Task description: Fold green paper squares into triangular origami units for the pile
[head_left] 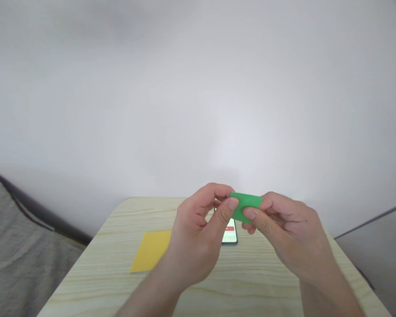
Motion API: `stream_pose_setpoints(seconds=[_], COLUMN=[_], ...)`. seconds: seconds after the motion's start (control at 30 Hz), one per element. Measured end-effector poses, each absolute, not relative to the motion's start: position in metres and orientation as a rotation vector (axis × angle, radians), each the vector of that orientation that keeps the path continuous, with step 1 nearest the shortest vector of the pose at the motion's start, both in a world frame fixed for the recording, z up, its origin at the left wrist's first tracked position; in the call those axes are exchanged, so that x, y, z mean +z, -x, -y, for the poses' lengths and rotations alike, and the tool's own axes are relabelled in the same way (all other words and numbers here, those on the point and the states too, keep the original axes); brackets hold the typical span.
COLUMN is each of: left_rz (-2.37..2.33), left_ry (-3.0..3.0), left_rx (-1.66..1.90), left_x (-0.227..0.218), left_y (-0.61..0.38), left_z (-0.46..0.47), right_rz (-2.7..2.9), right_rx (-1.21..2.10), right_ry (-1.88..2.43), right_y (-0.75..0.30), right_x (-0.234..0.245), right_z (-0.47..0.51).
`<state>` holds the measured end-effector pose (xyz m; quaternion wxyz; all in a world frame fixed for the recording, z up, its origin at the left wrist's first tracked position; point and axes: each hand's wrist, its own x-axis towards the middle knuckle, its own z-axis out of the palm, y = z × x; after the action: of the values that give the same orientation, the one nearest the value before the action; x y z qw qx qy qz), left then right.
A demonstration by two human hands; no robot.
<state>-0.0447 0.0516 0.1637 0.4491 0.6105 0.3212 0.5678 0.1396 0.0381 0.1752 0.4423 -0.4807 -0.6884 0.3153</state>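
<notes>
A small piece of green paper (pixel 246 201), seemingly folded, is held up above the table between both hands. My left hand (pixel 201 233) pinches its left end, the thumb on the near face and the fingers behind. At the other end my right hand (pixel 292 235) grips it the same way, its thumb pressed on the lower middle. The fingers cover both ends of the paper. Below and behind my left hand lies a sheet of yellow paper (pixel 152 251), partly hidden by that hand and forearm.
A phone (pixel 230 236) with a lit screen and a red button lies on the wood-grain table (pixel 251 290), partly covered by the hands. A white wall (pixel 198 97) rises behind the table. Grey fabric (pixel 20 251) is at the left.
</notes>
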Motion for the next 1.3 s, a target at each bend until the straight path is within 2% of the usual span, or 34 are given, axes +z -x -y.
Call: stream_pose_setpoints(seconds=[0.3,0.57,0.93,1.3], left_rz=[-0.842,-0.731,-0.759,-0.781], left_ry=[-1.703,-1.532,-1.301,-1.411], left_rx=[1.312,1.235,1.404,1.36], left_x=[0.164,0.166,0.162,0.16], left_y=[0.049,0.047,0.043,0.047], left_z=[-0.052,-0.052,-0.058,-0.059], right_rz=[1.769,1.849,2.035,1.956], right_rx=[0.629,0.551,0.688,0.801], right_ry=[1.092,1.176,1.155,1.119], right_y=[-0.139,-0.137,-0.145,-0.148], right_x=[0.169,0.184,0.176,0.174], right_z=[-0.043,-0.038,-0.042,-0.041])
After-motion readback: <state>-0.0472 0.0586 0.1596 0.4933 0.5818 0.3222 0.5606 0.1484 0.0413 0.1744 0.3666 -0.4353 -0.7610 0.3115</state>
